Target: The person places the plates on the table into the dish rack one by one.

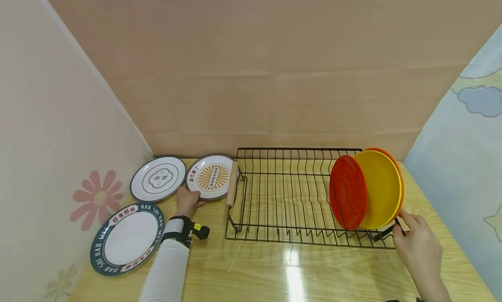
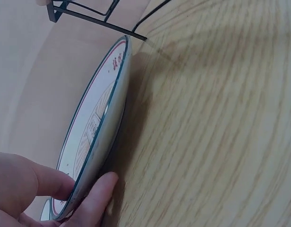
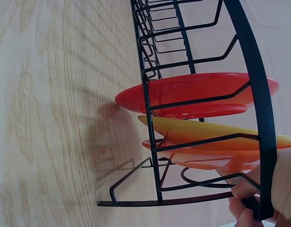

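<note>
My left hand [image 1: 187,200] pinches the near-left rim of a small white plate [image 1: 223,167] with an orange sunburst print and red characters. In the left wrist view, the plate [image 2: 113,111] has one finger inside its rim and another digit on its underside. At the right end of a black wire dish rack [image 3: 254,61], my right hand [image 1: 418,239] grips the dark frame near the front corner. Close by its fingers stand a yellow plate [image 1: 378,193] and an orange plate [image 1: 399,175] behind it. A red plate [image 1: 347,193] leans in the rack just left of them.
Left of the pinched plate lies a white plate [image 1: 145,180] with a dark rim. Nearer is a larger plate [image 1: 129,239] with a wide lettered green band. A wooden handle [image 1: 232,184] tops the rack's left end. Curtain-like walls [image 1: 274,97] enclose the table.
</note>
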`<action>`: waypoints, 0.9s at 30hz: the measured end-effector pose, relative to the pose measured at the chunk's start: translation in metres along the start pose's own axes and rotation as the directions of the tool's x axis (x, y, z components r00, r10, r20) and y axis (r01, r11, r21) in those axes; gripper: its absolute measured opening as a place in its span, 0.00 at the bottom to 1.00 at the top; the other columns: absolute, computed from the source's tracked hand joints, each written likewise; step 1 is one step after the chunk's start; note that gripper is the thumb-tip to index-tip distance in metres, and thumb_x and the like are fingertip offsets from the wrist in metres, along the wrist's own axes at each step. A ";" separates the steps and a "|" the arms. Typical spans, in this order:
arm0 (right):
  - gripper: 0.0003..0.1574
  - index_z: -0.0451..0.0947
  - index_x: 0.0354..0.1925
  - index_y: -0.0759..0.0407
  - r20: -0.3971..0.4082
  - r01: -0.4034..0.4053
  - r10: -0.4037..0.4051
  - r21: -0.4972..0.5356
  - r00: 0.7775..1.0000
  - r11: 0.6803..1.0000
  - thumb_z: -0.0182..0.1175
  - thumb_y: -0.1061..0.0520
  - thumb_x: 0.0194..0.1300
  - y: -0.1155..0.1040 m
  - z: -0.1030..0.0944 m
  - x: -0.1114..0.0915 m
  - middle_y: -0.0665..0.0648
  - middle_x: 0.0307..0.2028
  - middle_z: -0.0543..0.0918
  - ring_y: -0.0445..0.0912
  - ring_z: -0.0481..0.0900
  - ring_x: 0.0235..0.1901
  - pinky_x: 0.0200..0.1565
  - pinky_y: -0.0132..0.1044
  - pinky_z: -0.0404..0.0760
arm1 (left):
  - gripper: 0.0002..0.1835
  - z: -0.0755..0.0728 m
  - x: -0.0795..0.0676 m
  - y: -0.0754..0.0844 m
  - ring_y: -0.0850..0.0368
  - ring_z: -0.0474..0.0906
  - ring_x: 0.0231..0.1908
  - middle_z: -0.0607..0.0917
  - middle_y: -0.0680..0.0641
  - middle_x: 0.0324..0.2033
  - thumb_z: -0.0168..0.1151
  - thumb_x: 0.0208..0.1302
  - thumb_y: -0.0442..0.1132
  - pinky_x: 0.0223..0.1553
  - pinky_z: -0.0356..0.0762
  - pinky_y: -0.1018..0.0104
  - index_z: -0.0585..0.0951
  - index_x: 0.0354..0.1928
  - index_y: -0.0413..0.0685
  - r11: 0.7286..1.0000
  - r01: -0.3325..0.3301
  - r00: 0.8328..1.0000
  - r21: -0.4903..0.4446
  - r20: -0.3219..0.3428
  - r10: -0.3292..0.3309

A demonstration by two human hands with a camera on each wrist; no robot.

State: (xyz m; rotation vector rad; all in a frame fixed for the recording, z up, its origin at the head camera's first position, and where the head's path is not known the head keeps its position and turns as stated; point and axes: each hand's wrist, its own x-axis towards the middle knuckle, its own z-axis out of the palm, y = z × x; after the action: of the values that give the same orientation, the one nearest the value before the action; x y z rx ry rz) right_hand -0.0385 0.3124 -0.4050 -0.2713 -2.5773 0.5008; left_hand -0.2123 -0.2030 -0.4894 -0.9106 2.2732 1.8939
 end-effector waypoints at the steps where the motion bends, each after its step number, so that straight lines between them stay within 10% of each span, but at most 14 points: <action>1: 0.24 0.76 0.50 0.69 0.000 -0.001 0.001 0.000 1.000 1.000 0.54 0.69 0.52 0.000 0.000 0.000 0.70 0.40 0.76 0.46 0.75 0.14 0.09 0.33 0.57 | 0.35 0.001 0.000 0.000 0.55 0.80 0.21 0.69 0.30 0.51 0.46 0.50 0.21 0.27 0.82 0.64 0.53 0.64 0.30 1.000 -0.003 1.000 -0.017 0.007 0.003; 27: 0.23 0.76 0.50 0.70 0.005 -0.030 0.030 0.001 1.000 1.000 0.54 0.68 0.53 0.001 0.003 0.000 0.70 0.41 0.76 0.51 0.77 0.16 0.09 0.33 0.57 | 0.37 -0.006 -0.017 0.002 0.57 0.79 0.27 0.62 0.31 0.60 0.40 0.58 0.20 0.32 0.82 0.62 0.44 0.69 0.39 0.973 -0.013 0.995 -0.232 0.094 0.035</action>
State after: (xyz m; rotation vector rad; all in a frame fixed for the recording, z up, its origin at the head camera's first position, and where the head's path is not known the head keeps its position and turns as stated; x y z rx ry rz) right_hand -0.0402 0.3122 -0.4075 -0.3098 -2.5810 0.5138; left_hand -0.1965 -0.2017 -0.4794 -0.7947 2.0495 2.1968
